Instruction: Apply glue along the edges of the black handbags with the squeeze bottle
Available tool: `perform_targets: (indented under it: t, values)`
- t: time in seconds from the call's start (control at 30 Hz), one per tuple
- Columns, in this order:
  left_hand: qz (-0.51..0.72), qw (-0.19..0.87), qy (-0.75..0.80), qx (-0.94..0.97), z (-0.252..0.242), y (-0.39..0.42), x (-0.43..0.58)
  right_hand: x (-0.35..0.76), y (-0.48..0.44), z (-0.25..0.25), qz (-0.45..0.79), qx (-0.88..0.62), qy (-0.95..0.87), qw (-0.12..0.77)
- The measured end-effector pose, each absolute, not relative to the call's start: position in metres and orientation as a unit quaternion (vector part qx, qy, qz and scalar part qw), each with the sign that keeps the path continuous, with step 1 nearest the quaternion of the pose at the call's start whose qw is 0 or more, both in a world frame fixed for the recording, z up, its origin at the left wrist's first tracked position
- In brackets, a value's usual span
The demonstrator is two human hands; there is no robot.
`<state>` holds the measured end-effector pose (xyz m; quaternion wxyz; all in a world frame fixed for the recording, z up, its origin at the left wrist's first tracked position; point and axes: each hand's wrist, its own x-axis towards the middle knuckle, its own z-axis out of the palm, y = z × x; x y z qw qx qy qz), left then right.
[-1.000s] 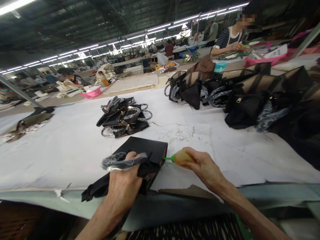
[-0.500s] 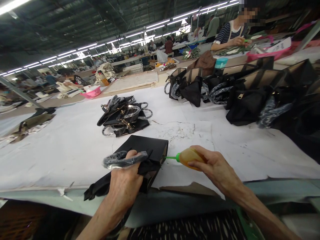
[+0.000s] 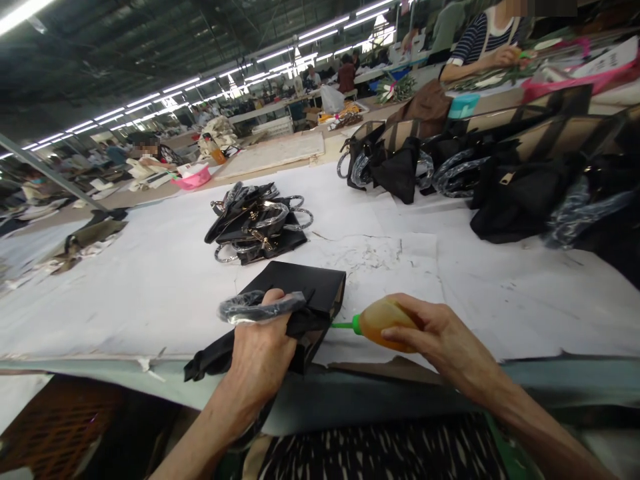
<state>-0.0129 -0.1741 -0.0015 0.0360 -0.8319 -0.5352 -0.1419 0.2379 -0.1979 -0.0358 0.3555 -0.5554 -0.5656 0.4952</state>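
My left hand (image 3: pixel 265 350) is closed on a black handbag (image 3: pixel 300 281) near the table's front edge. The bag's plastic-wrapped handle (image 3: pixel 250 309) loops over that hand, and my fingers are partly hidden by it. In my right hand (image 3: pixel 433 330) is a squeeze bottle (image 3: pixel 383 323) of amber liquid with a green cap and a thin green nozzle. The nozzle points left, its tip at the bag's open side edge; whether it touches cannot be made out. Just beyond the bag lies a pile of black handbags (image 3: pixel 260 223) with wrapped handles.
White paper (image 3: pixel 125 287) covers the table. Several black bags (image 3: pixel 515 193) stand along the right side, with a teal container (image 3: pixel 464 105) behind them. A pink basin (image 3: pixel 193 177) sits at the far left. A co-worker in a striped top (image 3: pixel 475 47) works across the table.
The nozzle tip has moved slightly down along the bag's side edge. My view has shifted a little, so the scene sits differently in the picture. Both hands keep their hold.
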Motion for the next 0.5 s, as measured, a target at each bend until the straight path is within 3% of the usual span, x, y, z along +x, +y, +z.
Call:
perform_targets:
  t: [0.13,0.5]
  values:
    - [-0.134,0.037,-0.542,-0.829,0.0,-0.173,-0.011,0.235,-0.203,-0.031,0.544,-0.532,-0.558,0.331]
    - [-0.124,0.014,-0.548,-0.827,0.003,-0.174,-0.009,0.23,-0.213,-0.027,0.528,-0.538,-0.574,0.321]
